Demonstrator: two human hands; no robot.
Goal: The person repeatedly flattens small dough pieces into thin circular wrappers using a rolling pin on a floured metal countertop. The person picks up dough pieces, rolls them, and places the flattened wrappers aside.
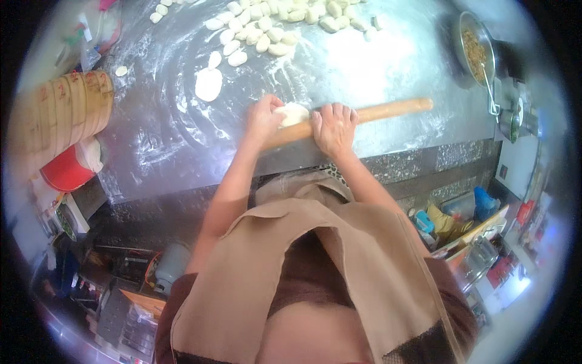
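My right hand (pixel 335 129) lies over a wooden rolling pin (pixel 395 109), its fingers curled across the top. The pin slants over the floured metal worktop (pixel 182 168), and its left end passes behind my left wrist. With thumb and fingers, my left hand (pixel 263 116) pinches the left edge of a flat dough piece (pixel 293 113). That dough lies against the far side of the pin, between my hands. Farther left rests a rolled-out dough disc (pixel 208 85), touching a small dough lump (pixel 214 59). Many more dough lumps (pixel 263 43) are scattered at the back.
At the back right stands a metal bowl of brown filling (pixel 474 52) with a utensil in it. Stacked bamboo steamers (pixel 63 118) and a red container (pixel 70 168) are at the left. A grey gas cylinder (pixel 172 267) is low on the left, behind the worktop's near edge.
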